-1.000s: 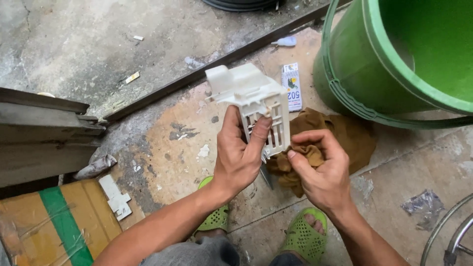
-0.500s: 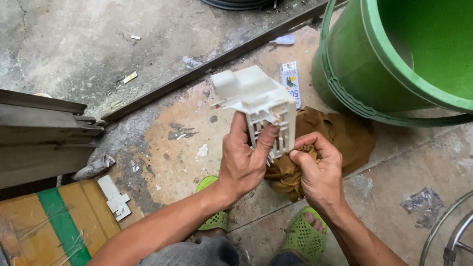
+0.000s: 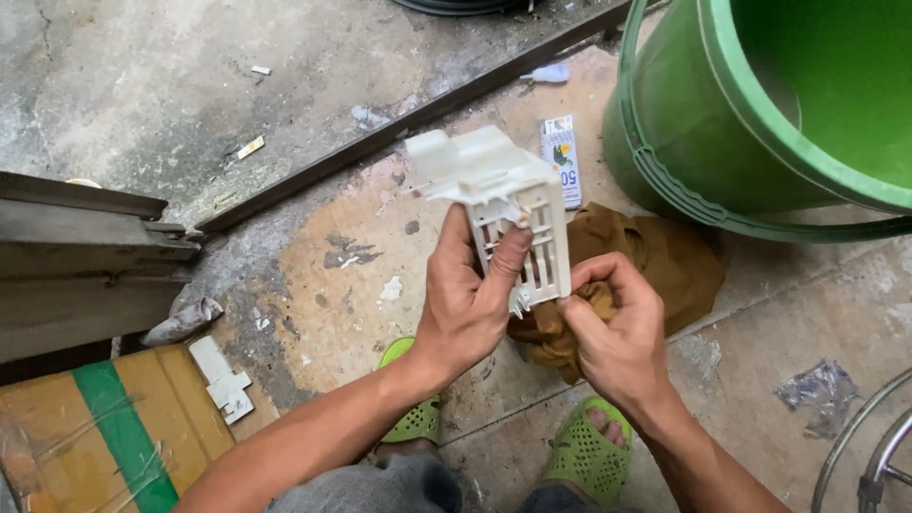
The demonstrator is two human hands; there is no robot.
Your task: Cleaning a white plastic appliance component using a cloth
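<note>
A: Head view. Biggest thing first: where is the bucket (image 3: 722, 142)?

B: Up and to the right of both hands, standing on the floor (image 3: 313, 275), well apart from them.

A: And the rag (image 3: 665, 261)?

B: Brown, bunched under and behind the right hand (image 3: 617, 332), whose fingers are closed on a fold of it.

A: The grille (image 3: 508, 214)?

B: White plastic, slatted. The left hand (image 3: 470, 304) grips it, thumb across the slats, fingers behind. Its long axis runs up and to the left from the hands; its lower corner is just beside the right hand's fingertips. The left hand is nearer, since it carries it.

A: Anything smaller?

B: A small carton (image 3: 560, 157) above the hands, beside the bucket.
</note>
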